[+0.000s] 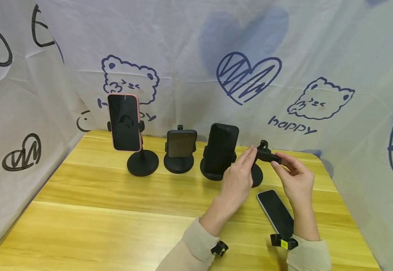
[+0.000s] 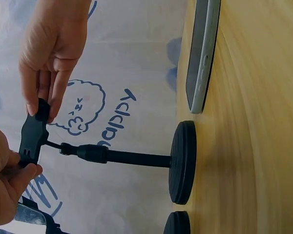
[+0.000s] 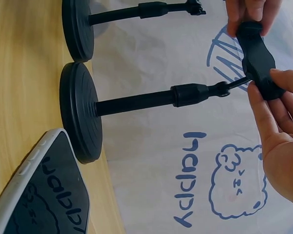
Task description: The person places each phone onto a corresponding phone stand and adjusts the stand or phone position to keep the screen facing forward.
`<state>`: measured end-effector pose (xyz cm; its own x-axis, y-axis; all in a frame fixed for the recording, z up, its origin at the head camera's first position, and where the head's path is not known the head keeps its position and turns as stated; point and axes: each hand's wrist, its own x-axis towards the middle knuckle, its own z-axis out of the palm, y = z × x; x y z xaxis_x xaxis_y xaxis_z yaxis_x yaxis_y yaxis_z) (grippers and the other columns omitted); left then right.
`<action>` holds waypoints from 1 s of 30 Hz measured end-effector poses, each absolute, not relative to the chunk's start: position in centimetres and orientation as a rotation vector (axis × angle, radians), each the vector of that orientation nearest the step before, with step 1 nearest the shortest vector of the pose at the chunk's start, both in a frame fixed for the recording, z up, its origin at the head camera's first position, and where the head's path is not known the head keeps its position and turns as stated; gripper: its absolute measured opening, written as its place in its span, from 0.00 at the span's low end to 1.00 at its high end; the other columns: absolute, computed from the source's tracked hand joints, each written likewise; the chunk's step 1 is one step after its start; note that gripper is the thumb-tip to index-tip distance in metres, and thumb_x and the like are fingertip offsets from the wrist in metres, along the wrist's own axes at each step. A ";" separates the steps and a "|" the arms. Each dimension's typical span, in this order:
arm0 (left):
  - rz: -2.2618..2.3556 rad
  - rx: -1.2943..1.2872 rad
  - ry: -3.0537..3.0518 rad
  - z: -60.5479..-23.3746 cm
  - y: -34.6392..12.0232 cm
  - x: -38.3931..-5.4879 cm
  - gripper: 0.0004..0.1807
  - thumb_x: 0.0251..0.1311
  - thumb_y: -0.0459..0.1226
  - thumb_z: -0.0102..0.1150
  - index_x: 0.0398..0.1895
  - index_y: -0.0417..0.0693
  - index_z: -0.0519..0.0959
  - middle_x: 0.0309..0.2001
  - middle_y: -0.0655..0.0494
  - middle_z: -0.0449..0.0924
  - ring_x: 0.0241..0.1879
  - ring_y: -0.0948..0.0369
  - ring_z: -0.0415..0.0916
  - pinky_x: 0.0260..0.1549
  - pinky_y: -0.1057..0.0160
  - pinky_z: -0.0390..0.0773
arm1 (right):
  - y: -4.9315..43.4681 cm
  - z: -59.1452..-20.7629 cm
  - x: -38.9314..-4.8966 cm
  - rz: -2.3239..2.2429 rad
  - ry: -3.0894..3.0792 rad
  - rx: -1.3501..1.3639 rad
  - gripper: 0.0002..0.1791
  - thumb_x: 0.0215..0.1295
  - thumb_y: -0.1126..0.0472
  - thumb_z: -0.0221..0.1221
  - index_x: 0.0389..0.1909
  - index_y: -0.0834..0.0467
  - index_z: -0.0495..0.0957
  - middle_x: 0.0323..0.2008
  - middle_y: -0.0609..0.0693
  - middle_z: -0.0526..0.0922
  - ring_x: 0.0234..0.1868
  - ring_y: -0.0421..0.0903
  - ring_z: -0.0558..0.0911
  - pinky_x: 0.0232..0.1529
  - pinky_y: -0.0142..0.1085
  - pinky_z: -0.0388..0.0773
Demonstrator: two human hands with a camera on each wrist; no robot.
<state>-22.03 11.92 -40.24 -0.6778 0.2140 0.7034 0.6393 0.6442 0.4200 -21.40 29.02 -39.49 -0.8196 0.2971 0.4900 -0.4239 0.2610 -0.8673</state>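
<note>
At the right end of a row of black phone stands, both hands hold the clamp head of one phone stand [image 3: 136, 103]. My left hand [image 1: 238, 177] pinches the clamp's left end between thumb and fingers. The clamp's other end is pinched by my right hand [image 1: 296, 180]. No phone sits in this clamp [image 2: 34, 134]; its round base [image 2: 183, 162] stands on the table. Below the hands, a phone with a pale edge [image 1: 276, 212] lies screen up, partly hidden by the right wrist in the head view.
Left of the hands stand three more stands, holding a pink-cased phone [image 1: 125, 122], a small phone set sideways [image 1: 181, 143] and a dark upright phone [image 1: 221, 148]. The wooden table [image 1: 115, 226] meets a printed white cloth [image 1: 189, 56] behind.
</note>
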 end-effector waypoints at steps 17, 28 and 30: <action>-0.957 -0.684 -2.135 -40.5 11.9 -22.6 0.20 0.72 0.28 0.61 0.65 0.41 0.81 0.64 0.49 0.81 0.54 0.56 0.85 0.44 0.70 0.84 | 29.5 -39.4 -21.2 1.589 -2.073 0.076 0.23 0.67 0.75 0.65 0.62 0.67 0.81 0.46 0.38 0.86 0.48 0.36 0.85 0.49 0.24 0.81; -0.988 -0.680 -2.103 -40.5 11.7 -22.8 0.20 0.69 0.26 0.62 0.63 0.42 0.83 0.62 0.49 0.83 0.49 0.57 0.88 0.36 0.72 0.84 | 31.2 -39.3 -20.7 1.296 -2.666 0.081 0.35 0.71 0.56 0.68 0.73 0.64 0.68 0.64 0.65 0.77 0.64 0.60 0.77 0.63 0.46 0.79; -0.996 -0.683 -2.096 -40.6 11.7 -22.8 0.20 0.69 0.25 0.62 0.63 0.42 0.83 0.62 0.49 0.83 0.48 0.57 0.88 0.35 0.73 0.84 | 31.5 -39.6 -20.8 1.245 -2.782 0.100 0.38 0.70 0.54 0.68 0.74 0.65 0.66 0.69 0.67 0.72 0.67 0.66 0.73 0.65 0.60 0.74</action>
